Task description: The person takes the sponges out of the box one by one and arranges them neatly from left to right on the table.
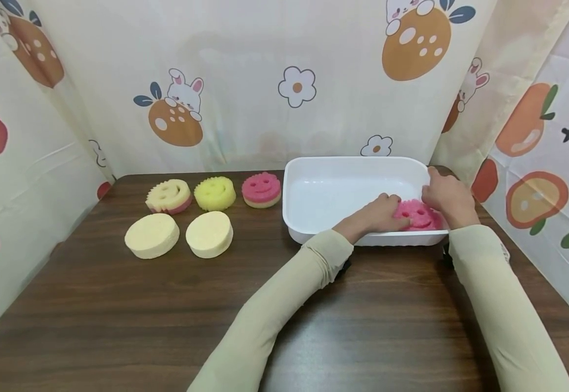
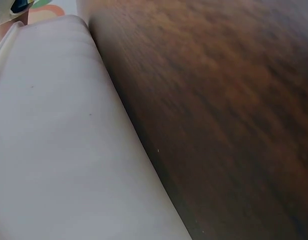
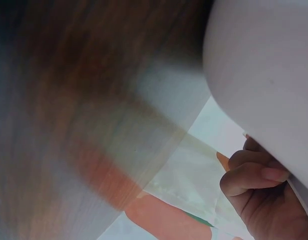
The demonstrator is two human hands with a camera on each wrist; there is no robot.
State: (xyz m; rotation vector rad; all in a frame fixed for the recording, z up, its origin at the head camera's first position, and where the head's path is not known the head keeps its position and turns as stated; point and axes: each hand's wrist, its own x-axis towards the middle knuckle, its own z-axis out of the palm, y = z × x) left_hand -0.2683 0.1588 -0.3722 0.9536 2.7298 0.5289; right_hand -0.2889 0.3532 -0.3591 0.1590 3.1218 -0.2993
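Observation:
A pink smiley-face sponge (image 1: 418,216) with a scalloped top edge lies in the front right corner of a white plastic tray (image 1: 355,161). My left hand (image 1: 376,214) reaches over the tray's front wall and holds this sponge at its left side, thumb in front and fingers behind. At the tray's right rim, my right hand (image 1: 448,197) grips the edge. Its curled fingers show against the outside of the wall in the right wrist view. Only the tray's outer front wall (image 2: 68,125) appears in the left wrist view; the left hand itself is hidden there.
Left of the tray stand a cream-and-pink smiley sponge (image 1: 169,196), a yellow smiley sponge (image 1: 215,193) and a pink-and-cream one (image 1: 262,189). Two plain cream round sponges (image 1: 152,236) lie in front of them. Printed curtains (image 1: 245,81) enclose the dark wooden table (image 1: 166,326).

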